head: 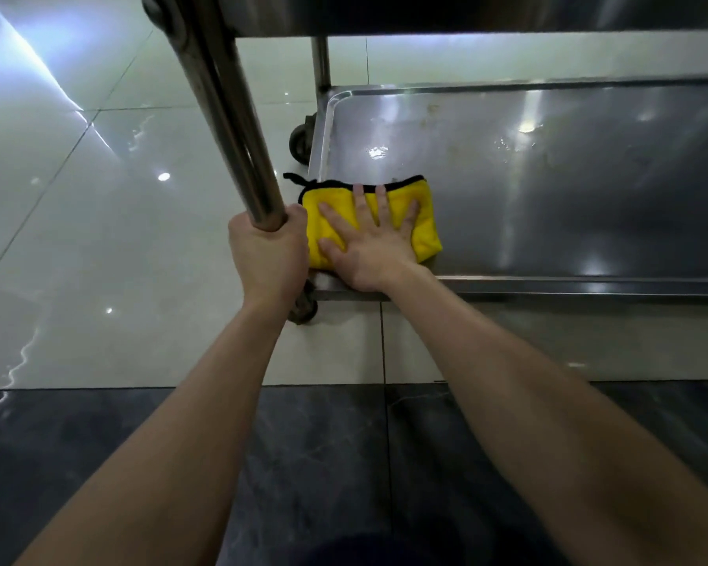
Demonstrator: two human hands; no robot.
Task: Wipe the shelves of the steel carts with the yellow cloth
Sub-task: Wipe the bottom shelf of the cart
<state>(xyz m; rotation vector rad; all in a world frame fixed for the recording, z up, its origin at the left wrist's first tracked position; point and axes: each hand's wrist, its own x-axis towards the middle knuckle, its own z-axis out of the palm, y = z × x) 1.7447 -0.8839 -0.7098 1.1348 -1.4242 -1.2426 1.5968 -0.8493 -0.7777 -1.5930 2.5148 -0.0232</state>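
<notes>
Clearly the person is crouched low beside the cart (321, 59), for the view passes under the upper shelf (426, 14) and falls on the bottom shelf (548, 177). The left hand (268, 251) is clenched round the foot of the post (229, 116), fingers and thumb wrapped about the tube. I judge the grip is there to steady the body and to stop the wheeled cart rolling under the push of wiping.

Just right of the post the right hand (375, 249) lies flat, fingers straight and spread, pressing the folded cloth (426, 234) onto the bottom shelf. It grasps nothing; the spread palm puts weight across most of the cloth. The cloth sits in the shelf corner nearest the post, its black-trimmed edge turned away from the person, with a loose tab of trim poking over the rim toward the post.

Farther from the post, wet glints and dull smears show on the steel, so most of this shelf looks unwiped to me. Beyond the post a caster (301, 143) stands on the tiled floor (99, 239).
</notes>
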